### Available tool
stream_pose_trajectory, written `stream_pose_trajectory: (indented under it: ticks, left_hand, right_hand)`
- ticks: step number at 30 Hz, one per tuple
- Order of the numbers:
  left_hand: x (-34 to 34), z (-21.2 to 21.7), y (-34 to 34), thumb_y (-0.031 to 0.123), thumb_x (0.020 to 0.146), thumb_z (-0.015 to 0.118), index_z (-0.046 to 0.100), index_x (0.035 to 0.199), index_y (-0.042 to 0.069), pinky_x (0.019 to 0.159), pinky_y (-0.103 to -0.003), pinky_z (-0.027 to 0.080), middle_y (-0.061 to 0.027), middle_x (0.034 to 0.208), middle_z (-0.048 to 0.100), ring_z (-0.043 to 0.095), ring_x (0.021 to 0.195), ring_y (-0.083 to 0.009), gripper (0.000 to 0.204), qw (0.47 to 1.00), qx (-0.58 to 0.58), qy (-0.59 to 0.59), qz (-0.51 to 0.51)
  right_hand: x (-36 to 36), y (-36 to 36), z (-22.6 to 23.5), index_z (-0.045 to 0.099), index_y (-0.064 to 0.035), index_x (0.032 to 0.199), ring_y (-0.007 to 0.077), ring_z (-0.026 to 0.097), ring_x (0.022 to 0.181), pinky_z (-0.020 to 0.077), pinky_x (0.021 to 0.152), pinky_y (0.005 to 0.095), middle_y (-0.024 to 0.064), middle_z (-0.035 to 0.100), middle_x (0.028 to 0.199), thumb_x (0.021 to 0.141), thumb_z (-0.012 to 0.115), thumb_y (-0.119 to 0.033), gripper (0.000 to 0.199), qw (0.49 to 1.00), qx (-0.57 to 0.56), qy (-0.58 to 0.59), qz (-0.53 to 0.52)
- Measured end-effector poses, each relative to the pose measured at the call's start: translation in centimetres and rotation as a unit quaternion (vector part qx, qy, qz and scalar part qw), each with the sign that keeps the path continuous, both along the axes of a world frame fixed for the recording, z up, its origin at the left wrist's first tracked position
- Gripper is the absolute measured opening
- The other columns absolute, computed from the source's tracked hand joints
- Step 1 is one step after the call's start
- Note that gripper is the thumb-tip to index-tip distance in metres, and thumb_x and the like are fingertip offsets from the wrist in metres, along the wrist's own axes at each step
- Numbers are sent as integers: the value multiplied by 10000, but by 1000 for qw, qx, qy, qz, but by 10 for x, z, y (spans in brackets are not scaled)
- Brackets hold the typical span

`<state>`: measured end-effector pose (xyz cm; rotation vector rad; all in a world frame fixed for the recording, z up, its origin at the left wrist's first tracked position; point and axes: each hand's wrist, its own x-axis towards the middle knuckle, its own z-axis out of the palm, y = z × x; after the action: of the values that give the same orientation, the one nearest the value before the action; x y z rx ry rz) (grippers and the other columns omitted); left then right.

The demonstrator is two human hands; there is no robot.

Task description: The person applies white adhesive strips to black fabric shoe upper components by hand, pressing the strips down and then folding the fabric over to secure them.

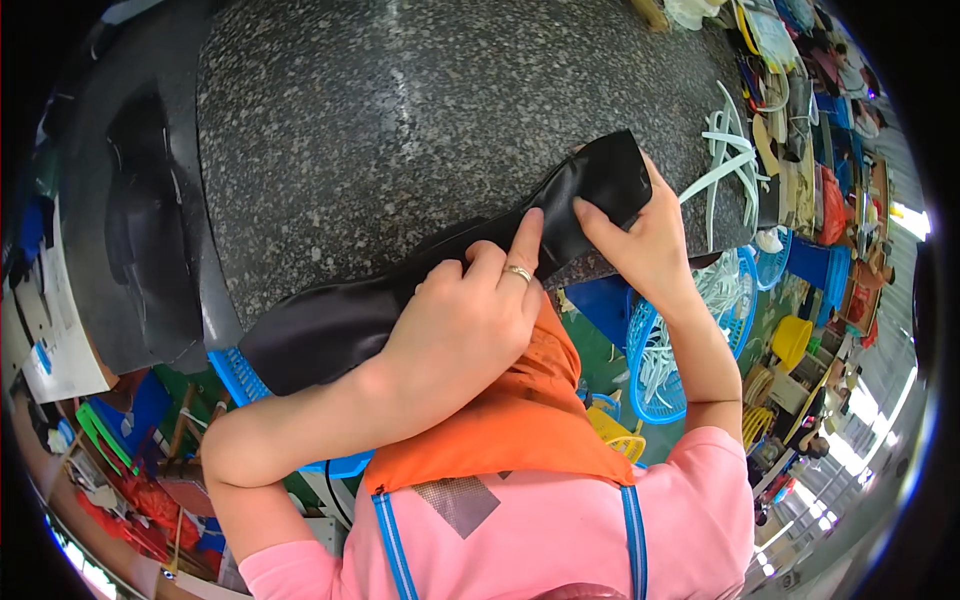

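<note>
A long, glossy black leather-like piece (330, 325) lies slantwise along the near edge of the speckled stone tabletop (330, 130), its right end raised. My right hand (645, 235) grips that raised end, thumb on the face and fingers behind it. Across the middle of the piece, my left hand (470, 305), with a ring on one finger, rests on it. Its index finger stretches out against the surface while the others curl in; the left thumb is hidden. Both hands are closed at the piece.
More black sheet pieces (150, 230) lie on the left. Pale strips (735, 160) sit at the table's right edge. Below it, a blue basket (640, 385) holds more strips. An orange apron (520, 430) covers my lap. Shelves and people stand far right.
</note>
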<state>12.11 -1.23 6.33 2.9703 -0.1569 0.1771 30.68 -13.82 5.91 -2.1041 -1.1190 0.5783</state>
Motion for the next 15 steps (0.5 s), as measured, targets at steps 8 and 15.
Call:
stream_pose_trajectory:
  ticks: [8, 15]
  left_hand:
    - [45, 6, 11, 63, 670, 699, 616, 911, -41, 666, -339, 587, -337, 1449, 427, 658, 822, -262, 275, 990, -70, 110, -46]
    - [22, 15, -2, 71, 728, 671, 618, 975, -26, 712, -390, 590, -294, 1411, 485, 676, 852, -306, 270, 982, -126, 139, 26]
  right_hand:
    - [7, 2, -7, 618, 33, 999, 384, 517, 1155, 455, 972, 450, 163, 560, 1262, 758, 684, -76, 273, 970, -2, -231, 70]
    - [-11, -15, -14, 656, -29, 1136, 349, 594, 1100, 492, 965, 466, 121, 622, 1180, 690, 765, -206, 492, 926, 61, -287, 236]
